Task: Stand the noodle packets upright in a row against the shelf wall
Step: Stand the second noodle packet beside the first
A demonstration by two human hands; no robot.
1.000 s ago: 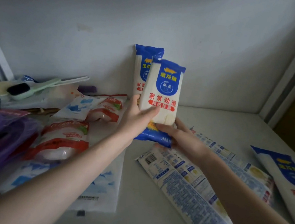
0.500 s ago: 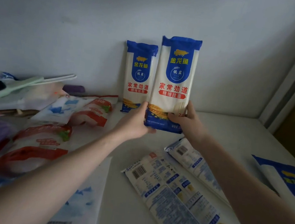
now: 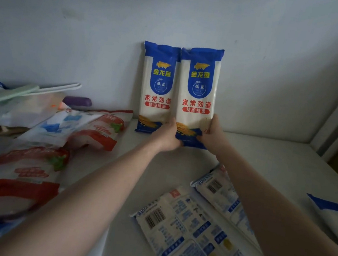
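Noodle packet two, gripped low by my left hand and right hand, now stands against the shelf wall, touching the first packet, with more packets left flat.

One head-worn wide-angle camera looks forward and slightly down along both outstretched forearms onto the shelf. It faces the pale shelf wall squarely at arm's reach, edges curving outward.

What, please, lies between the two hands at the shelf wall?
In the head view, the lower end of the right-hand noodle packet: left hand and right hand clasp its sides.
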